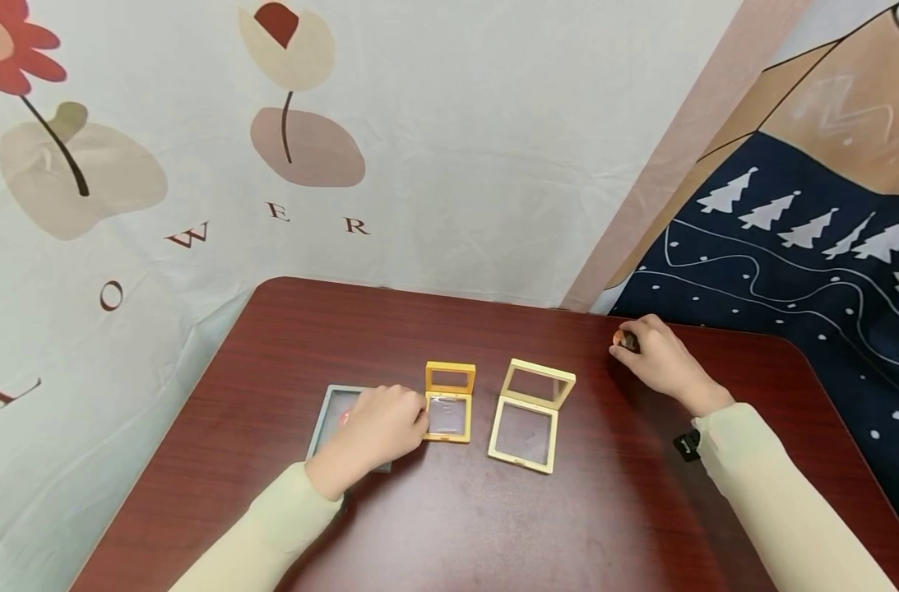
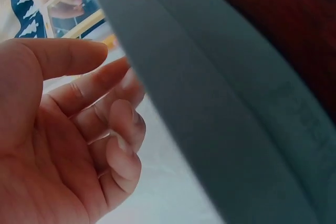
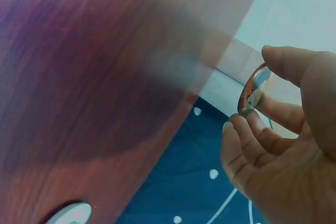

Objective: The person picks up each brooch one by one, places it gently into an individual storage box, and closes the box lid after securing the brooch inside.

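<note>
Two pale sleeves (image 1: 249,534) over three cases, one disc pinched

Nearest the head camera, both sleeves reached across one brown table (image 1: 434,543). Three cases stood there: one grey case (image 1: 319,423), partly hidden beneath the left hand (image 1: 378,423); one orange-yellow case (image 1: 449,438) just beside that hand; one pale yellow case (image 1: 521,462) farther right. Both yellow ones had raised lids. Near the table's far edge, well apart from them, the right hand (image 1: 664,362) held one small round disc (image 1: 630,341). Two printed flowers (image 1: 286,53) marked the pale cloth (image 1: 479,148) behind.

From the left wrist, one grey edge crossed closest. Fingers lay loosely bent, thumb apart from forefinger, with nothing seen held; some fingertips were hidden, so contact could not be told.

From the right wrist, one white rounded thing (image 3: 73,214) was cut off at lower left. Thumb and fingers gripped the single disc narrowly, by its rim.
</note>
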The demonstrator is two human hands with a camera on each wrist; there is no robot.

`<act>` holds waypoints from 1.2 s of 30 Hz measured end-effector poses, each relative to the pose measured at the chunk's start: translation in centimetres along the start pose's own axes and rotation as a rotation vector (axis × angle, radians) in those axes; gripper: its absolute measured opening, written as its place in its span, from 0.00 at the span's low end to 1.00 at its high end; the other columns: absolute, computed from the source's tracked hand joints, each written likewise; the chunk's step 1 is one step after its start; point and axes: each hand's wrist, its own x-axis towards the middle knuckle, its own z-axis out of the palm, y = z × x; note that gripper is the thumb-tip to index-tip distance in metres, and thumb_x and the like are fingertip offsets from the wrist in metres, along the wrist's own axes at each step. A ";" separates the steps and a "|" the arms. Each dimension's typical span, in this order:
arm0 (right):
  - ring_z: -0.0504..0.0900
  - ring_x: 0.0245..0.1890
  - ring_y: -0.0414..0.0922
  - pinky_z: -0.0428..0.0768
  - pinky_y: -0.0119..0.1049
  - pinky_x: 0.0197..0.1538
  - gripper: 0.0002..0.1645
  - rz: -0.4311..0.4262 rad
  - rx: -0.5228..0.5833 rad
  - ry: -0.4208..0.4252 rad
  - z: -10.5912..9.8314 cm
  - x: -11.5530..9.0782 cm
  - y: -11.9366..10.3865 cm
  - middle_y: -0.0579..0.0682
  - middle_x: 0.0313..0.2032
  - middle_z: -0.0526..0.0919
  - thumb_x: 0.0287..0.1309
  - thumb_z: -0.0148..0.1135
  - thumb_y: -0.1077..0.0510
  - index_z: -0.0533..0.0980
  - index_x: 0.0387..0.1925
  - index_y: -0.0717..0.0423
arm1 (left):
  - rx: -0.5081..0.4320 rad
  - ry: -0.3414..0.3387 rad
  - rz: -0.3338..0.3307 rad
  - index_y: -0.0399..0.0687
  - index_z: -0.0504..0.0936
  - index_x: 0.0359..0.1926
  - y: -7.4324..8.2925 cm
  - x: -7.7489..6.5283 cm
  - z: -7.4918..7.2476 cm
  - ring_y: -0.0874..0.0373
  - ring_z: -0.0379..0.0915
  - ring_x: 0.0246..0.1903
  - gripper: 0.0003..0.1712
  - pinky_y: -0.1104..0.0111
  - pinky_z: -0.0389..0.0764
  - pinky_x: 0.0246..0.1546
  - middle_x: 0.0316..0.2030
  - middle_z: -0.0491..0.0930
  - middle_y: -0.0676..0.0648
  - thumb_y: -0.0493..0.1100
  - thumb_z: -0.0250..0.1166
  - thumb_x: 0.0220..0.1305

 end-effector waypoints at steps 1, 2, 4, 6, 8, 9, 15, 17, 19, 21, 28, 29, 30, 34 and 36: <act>0.73 0.48 0.60 0.77 0.58 0.53 0.24 -0.001 0.004 0.006 -0.2 -0.1 -0.1 0.69 0.52 0.72 0.71 0.65 0.58 0.75 0.56 0.75 | 0.008 0.003 -0.001 0.56 0.66 0.12 0.0 0.1 0.1 0.61 0.48 0.17 0.24 0.68 0.54 0.16 0.14 0.53 0.59 0.36 0.62 0.63; 0.73 0.49 0.60 0.77 0.59 0.55 0.25 -0.003 0.007 0.012 -0.4 -0.2 -0.2 0.70 0.54 0.72 0.71 0.65 0.58 0.74 0.57 0.76 | 0.014 0.003 -0.002 0.56 0.65 0.12 0.0 0.1 0.2 0.61 0.48 0.17 0.25 0.67 0.54 0.16 0.14 0.53 0.59 0.36 0.61 0.63; 0.73 0.51 0.62 0.76 0.61 0.56 0.27 -0.005 0.014 0.028 -0.8 -0.4 -0.4 0.70 0.55 0.71 0.72 0.64 0.58 0.73 0.60 0.77 | 0.017 0.000 -0.006 0.56 0.63 0.12 0.0 0.2 0.3 0.61 0.47 0.17 0.25 0.67 0.54 0.16 0.14 0.52 0.59 0.35 0.61 0.62; 0.73 0.52 0.62 0.77 0.62 0.56 0.29 -0.013 0.017 0.052 -1.2 -0.6 -0.7 0.71 0.57 0.71 0.71 0.65 0.58 0.72 0.62 0.78 | 0.023 -0.008 -0.013 0.56 0.61 0.12 0.0 0.3 0.4 0.61 0.47 0.17 0.26 0.67 0.54 0.16 0.14 0.51 0.58 0.36 0.62 0.62; 0.73 0.52 0.62 0.77 0.61 0.55 0.30 -0.020 0.017 0.080 -1.7 -0.9 -1.1 0.70 0.57 0.71 0.71 0.66 0.58 0.72 0.63 0.77 | 0.028 -0.015 -0.022 0.56 0.61 0.12 0.1 0.3 0.4 0.60 0.48 0.18 0.26 0.66 0.55 0.16 0.14 0.51 0.58 0.36 0.62 0.62; 0.73 0.51 0.61 0.78 0.61 0.54 0.29 -0.027 0.016 0.095 -1.9 -1.0 -1.3 0.69 0.57 0.72 0.71 0.66 0.58 0.72 0.63 0.76 | 0.028 -0.018 -0.028 0.56 0.61 0.12 0.1 0.4 0.4 0.60 0.48 0.17 0.26 0.66 0.56 0.16 0.14 0.51 0.58 0.36 0.62 0.62; 0.73 0.47 0.57 0.78 0.55 0.48 0.29 -0.109 0.008 0.200 -2.9 -1.7 -3.3 0.66 0.56 0.74 0.69 0.69 0.58 0.74 0.63 0.73 | 0.064 -0.052 -0.061 0.54 0.64 0.12 0.3 0.5 0.5 0.58 0.53 0.16 0.25 0.62 0.63 0.15 0.13 0.56 0.56 0.37 0.64 0.62; 0.75 0.46 0.56 0.78 0.53 0.47 0.28 -0.143 0.009 0.237 -3.1 -1.9 -4.1 0.65 0.54 0.75 0.67 0.70 0.59 0.75 0.62 0.73 | 0.082 -0.061 -0.065 0.54 0.64 0.12 0.3 0.5 0.5 0.58 0.55 0.16 0.25 0.61 0.65 0.15 0.13 0.58 0.55 0.38 0.64 0.62; 0.76 0.44 0.54 0.78 0.49 0.45 0.28 -0.172 0.012 0.269 -3.2 -2.1 -4.8 0.63 0.53 0.76 0.66 0.72 0.60 0.76 0.61 0.72 | 0.094 -0.065 -0.065 0.54 0.65 0.12 0.4 0.6 0.5 0.58 0.57 0.16 0.25 0.60 0.67 0.15 0.13 0.60 0.55 0.38 0.64 0.63; 0.77 0.42 0.52 0.78 0.41 0.43 0.27 -0.195 0.016 0.294 -3.3 -2.2 -5.6 0.61 0.52 0.77 0.64 0.73 0.61 0.77 0.60 0.71 | 0.096 -0.064 -0.065 0.54 0.66 0.12 0.3 0.6 0.5 0.57 0.58 0.16 0.24 0.60 0.68 0.16 0.13 0.61 0.54 0.38 0.64 0.62; 0.77 0.43 0.49 0.74 0.27 0.43 0.26 -0.286 0.044 0.350 -3.4 -2.6 -8.0 0.58 0.51 0.78 0.60 0.76 0.63 0.79 0.58 0.68 | 0.098 -0.060 -0.062 0.54 0.67 0.12 0.5 0.5 0.6 0.57 0.60 0.15 0.24 0.60 0.68 0.16 0.13 0.64 0.54 0.38 0.65 0.62; 0.77 0.43 0.48 0.74 0.27 0.44 0.26 -0.297 0.050 0.357 -3.4 -2.6 -8.4 0.57 0.51 0.78 0.60 0.76 0.63 0.79 0.57 0.67 | 0.099 -0.063 -0.063 0.54 0.66 0.12 0.5 0.5 0.6 0.58 0.59 0.15 0.24 0.60 0.67 0.15 0.13 0.63 0.55 0.38 0.64 0.62; 0.77 0.43 0.48 0.74 0.26 0.44 0.26 -0.309 0.057 0.363 -3.3 -2.7 -8.7 0.57 0.51 0.78 0.60 0.76 0.63 0.79 0.58 0.67 | 0.098 -0.070 -0.067 0.54 0.66 0.12 0.6 0.4 0.6 0.58 0.57 0.15 0.24 0.61 0.66 0.15 0.13 0.61 0.55 0.38 0.64 0.63; 0.78 0.41 0.47 0.73 0.25 0.44 0.26 -0.353 0.094 0.392 -3.2 -2.9 -10.0 0.57 0.51 0.79 0.58 0.77 0.65 0.80 0.57 0.65 | 0.092 -0.089 -0.082 0.54 0.63 0.12 0.9 0.1 0.5 0.59 0.52 0.16 0.26 0.65 0.60 0.15 0.14 0.55 0.55 0.37 0.64 0.64; 0.78 0.41 0.47 0.74 0.26 0.44 0.26 -0.371 0.107 0.399 -3.0 -3.0 -10.5 0.57 0.50 0.79 0.57 0.77 0.66 0.81 0.57 0.65 | 0.087 -0.094 -0.087 0.54 0.62 0.12 1.0 0.0 0.4 0.59 0.50 0.17 0.27 0.65 0.59 0.15 0.14 0.54 0.55 0.37 0.64 0.64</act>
